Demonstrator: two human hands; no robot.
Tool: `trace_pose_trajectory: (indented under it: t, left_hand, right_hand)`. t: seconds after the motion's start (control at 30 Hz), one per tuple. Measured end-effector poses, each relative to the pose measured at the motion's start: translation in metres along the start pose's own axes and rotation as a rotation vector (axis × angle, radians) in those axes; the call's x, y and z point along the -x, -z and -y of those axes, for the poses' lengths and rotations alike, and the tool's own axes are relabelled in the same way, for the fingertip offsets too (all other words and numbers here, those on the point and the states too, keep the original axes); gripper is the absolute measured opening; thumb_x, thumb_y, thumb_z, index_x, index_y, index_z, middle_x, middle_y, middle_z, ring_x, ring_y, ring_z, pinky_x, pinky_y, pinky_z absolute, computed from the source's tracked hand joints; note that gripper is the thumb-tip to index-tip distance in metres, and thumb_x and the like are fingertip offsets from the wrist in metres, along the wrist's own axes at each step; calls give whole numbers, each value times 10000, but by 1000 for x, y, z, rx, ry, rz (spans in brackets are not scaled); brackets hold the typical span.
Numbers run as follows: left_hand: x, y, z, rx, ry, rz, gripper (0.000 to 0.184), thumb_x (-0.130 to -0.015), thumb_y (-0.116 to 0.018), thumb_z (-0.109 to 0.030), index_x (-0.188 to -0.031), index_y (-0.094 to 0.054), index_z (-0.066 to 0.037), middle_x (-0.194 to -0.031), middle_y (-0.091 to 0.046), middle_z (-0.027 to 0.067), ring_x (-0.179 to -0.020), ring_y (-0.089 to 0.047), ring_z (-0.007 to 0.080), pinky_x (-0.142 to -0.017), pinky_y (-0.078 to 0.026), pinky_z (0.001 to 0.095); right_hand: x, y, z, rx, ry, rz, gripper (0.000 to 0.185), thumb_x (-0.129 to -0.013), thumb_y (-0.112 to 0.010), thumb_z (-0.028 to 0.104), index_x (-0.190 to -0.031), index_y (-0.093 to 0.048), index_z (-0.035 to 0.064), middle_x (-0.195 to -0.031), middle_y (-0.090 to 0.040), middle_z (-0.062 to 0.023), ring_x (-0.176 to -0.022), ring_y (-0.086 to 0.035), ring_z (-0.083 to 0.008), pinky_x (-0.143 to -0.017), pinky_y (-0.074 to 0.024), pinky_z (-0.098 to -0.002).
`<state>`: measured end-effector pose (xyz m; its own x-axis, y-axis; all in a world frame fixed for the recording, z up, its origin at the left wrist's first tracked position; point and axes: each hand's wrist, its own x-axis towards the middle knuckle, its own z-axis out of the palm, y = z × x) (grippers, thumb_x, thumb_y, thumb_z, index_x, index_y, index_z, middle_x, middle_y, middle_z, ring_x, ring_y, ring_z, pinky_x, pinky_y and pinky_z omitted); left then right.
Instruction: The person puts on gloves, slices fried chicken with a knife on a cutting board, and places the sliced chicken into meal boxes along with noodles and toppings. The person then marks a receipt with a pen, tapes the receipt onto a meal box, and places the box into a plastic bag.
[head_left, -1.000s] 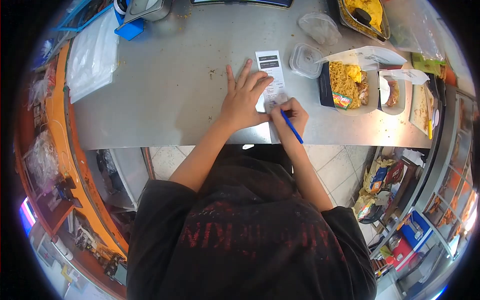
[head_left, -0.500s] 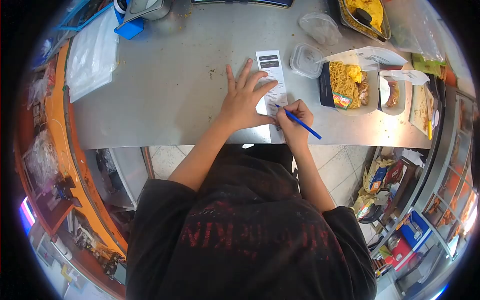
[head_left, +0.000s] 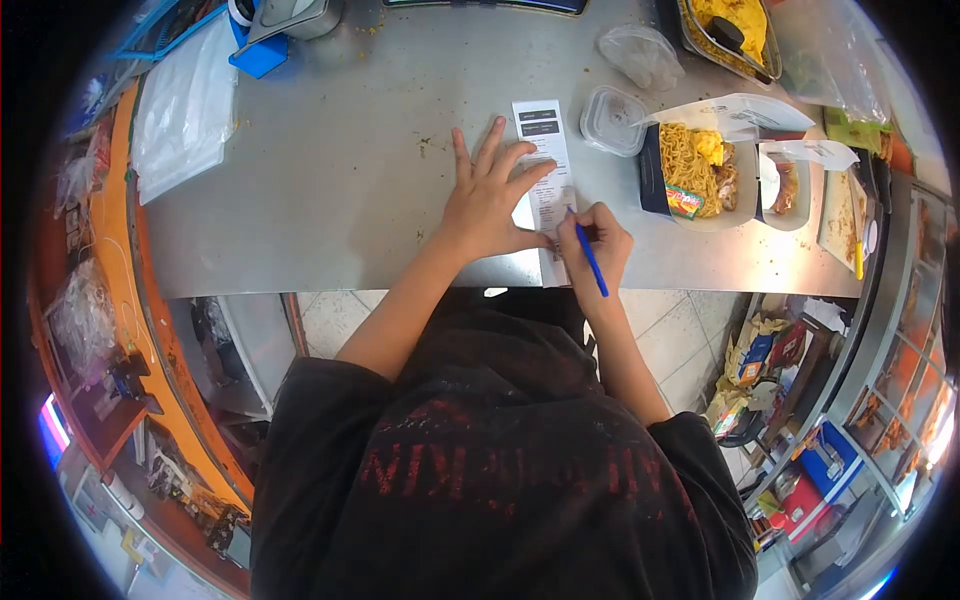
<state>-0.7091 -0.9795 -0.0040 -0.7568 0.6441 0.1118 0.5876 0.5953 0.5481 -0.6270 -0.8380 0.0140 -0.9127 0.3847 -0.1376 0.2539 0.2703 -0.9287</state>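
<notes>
A long printed receipt (head_left: 551,190) lies on the steel table, its dark header blocks at the far end. My left hand (head_left: 490,205) rests over its left side with fingers spread, thumb and fingertips touching the paper. In my right hand (head_left: 603,245) is a blue pen (head_left: 590,258), gripped between thumb and fingers. The pen's tip is at the receipt's right edge, and its back end points toward me. Under my hands, part of the paper's lower portion is hidden.
Right of the receipt stand a clear plastic tub (head_left: 613,121) and an open box of noodles (head_left: 688,165), beside a smaller open box (head_left: 786,190). A crumpled plastic bag (head_left: 641,57) and a tray of yellow food (head_left: 735,30) are behind. White plastic bags (head_left: 187,115) lie far left.
The pen tip has shifted right across the receipt, and the pen has swung to a steeper angle. My right hand moved slightly right; the left hand stayed in place.
</notes>
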Motion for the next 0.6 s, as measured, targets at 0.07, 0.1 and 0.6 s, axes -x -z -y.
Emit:
trace_pose_trajectory:
  t: [0.07, 0.1, 0.6]
  left_hand:
    - [0, 1, 0, 6, -5, -4, 780, -486, -807, -442, -1191, -557, -221, -1266, -403, 41, -1352, -130, 360, -1004, 42, 697]
    - [0, 1, 0, 6, -5, -3, 780, -486, -807, -442, -1191, -557, -221, -1266, -403, 41, -1352, -130, 360, -1004, 42, 697]
    - [0, 1, -1, 5, 0, 18, 776, -486, -803, -375, -1204, -549, -226, -1274, -389, 44, -1357, -108, 358, -1006, 42, 699]
  right_hand:
    - [1, -1, 0, 22, 44, -84, 170, -773, -621, 6, -662, -492, 10, -583, -512, 5, -552, -448, -23, -480, -365, -199]
    - [3, -2, -6, -125, -22, -29, 157, -776, -619, -1, -671, -503, 14, -601, -526, 4, -554, -455, -26, -485, -369, -197]
    - [11, -3, -17, -59, -21, 35, 157, -765, -639, 37, -667, -523, -6, -602, -545, -6, -571, -463, -33, -502, -375, -202]
